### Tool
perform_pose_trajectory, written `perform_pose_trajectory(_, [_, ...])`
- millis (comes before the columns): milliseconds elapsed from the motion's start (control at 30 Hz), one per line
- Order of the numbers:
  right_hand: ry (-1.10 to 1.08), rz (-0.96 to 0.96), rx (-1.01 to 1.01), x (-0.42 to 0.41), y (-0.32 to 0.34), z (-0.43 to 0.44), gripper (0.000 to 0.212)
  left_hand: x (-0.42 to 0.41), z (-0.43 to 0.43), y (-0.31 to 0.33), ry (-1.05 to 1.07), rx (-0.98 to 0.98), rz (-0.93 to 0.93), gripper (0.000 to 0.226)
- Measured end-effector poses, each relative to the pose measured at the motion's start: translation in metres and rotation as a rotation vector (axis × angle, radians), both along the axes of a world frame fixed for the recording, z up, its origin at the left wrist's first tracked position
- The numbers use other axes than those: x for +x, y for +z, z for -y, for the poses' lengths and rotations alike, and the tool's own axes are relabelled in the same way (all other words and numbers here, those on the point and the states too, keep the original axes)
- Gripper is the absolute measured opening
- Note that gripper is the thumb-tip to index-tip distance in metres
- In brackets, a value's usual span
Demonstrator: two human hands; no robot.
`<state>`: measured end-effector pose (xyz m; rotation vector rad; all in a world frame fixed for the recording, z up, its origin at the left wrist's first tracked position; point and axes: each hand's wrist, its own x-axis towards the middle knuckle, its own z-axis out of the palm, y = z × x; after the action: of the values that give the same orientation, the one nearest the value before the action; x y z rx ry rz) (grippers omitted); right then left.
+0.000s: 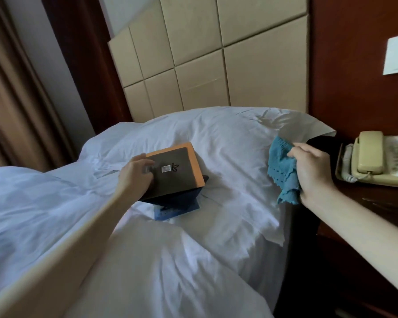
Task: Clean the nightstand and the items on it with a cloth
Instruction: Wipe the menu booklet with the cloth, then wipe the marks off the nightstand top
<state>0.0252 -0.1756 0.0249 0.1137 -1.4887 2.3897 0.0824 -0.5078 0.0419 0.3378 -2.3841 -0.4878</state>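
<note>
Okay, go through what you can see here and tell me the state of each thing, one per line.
Left hand: grips the box by its left edge.
Box: tilted, held over a dark blue folder on the pillow.
Right hand: grips the cloth.
Cloth: bunched, hanging from the right hand.
Phone: handset on its cradle, sitting on the nightstand.
Pillow: wrinkled.

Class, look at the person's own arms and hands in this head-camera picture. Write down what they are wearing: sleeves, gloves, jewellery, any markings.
The left hand and the right hand are bare: no gloves, and no rings show. The left forearm and the right forearm are uncovered as far as the picture's edge, with no sleeve, watch or bracelet in view. No markings are visible.
</note>
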Motion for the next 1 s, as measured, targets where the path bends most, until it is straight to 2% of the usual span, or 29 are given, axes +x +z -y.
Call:
perform_pose_trajectory(233, [-0.073,-0.025,0.024,0.005,0.003,-0.037,0.031,-0.019,-0.097,0.024,-0.282,-0.004,-0.028,0.029])
perform_pose_trajectory(333, [-0.124,-0.01,0.06,0.011,0.004,-0.074,0.023,-0.032,-0.151,0.025,-0.459,0.005,-0.04,0.026])
perform_pose_trajectory(767, [-0.615,0.131,0.213,0.072,-0.009,-0.303,0.024,-0.066,-0.376,-0.028,-0.922,0.118,0.068,0.025])
perform_pose_trajectory(1000, [-0.866,0.184,0.443,0.122,-0.022,-0.397,0.028,-0.053,-0.442,-0.057,-1.095,0.138,0.085,0.022])
